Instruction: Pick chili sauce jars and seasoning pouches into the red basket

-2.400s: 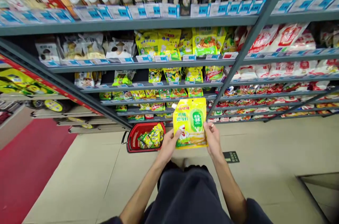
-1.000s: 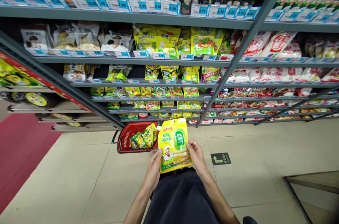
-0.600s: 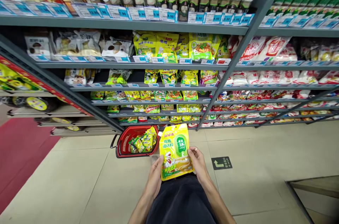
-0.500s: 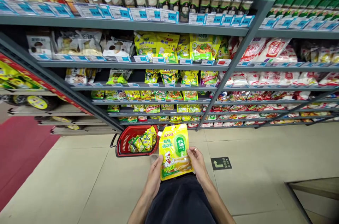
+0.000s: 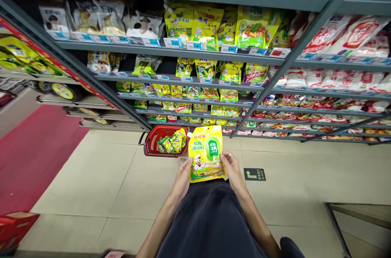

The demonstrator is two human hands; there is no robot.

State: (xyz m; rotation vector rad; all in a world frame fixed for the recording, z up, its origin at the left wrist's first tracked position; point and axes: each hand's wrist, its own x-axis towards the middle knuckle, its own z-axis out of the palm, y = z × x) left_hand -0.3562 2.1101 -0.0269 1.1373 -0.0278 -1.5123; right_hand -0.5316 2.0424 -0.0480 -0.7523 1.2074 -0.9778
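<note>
Between both hands, in front of my body, is a yellow seasoning pouch (image 5: pixel 205 154) with a green badge and a cartoon chicken in a chef's hat. My left hand (image 5: pixel 183 172) pinches its left edge, low down. On the opposite edge, the fingers of my right hand (image 5: pixel 231 165) are closed; a ring shows on one finger. A red shopping basket (image 5: pixel 148 142) stands on the floor just past the pouch, to its left. Several yellow and green packets (image 5: pixel 172 143) lie in the basket.
A long grey shelf unit (image 5: pixel 195 55) ahead carries yellow seasoning bags (image 5: pixel 207 26) and white bags (image 5: pixel 356 38) farther right. A metal-framed stand (image 5: pixel 332 219) is at the lower right. An exit sign (image 5: pixel 255 174) marks the tiled floor; red flooring (image 5: pixel 45 152) lies left.
The camera view has tipped downward, so the shelves and basket sit higher in the picture. The pouch stays held by both hands at its two edges.
</note>
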